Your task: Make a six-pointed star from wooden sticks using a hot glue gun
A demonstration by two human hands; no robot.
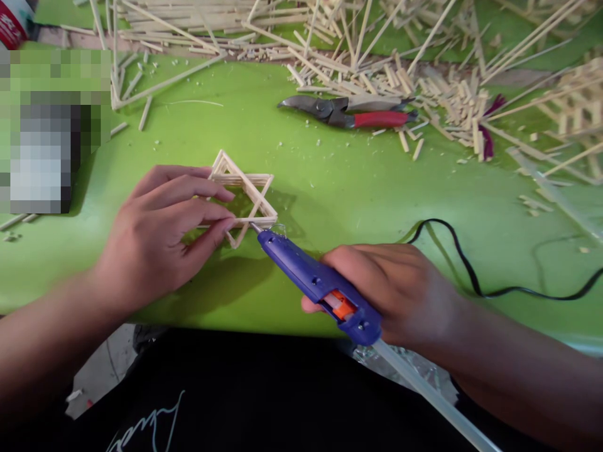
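Observation:
A small star-shaped frame of thin wooden sticks [245, 188] lies on the green table [330, 182]. My left hand [164, 232] rests on its left side, fingertips pinching and steadying the sticks. My right hand [396, 292] grips a blue hot glue gun [315, 282] with an orange trigger. Its metal tip touches the frame's lower right corner. A clear glue stick [424, 389] pokes out of the gun's back toward me.
Red-handled cutting pliers [353, 113] lie beyond the frame. Heaps of cut wooden sticks [424, 69] cover the far side of the table. The gun's black cord [471, 276] loops across the right. A blurred-out patch sits at far left.

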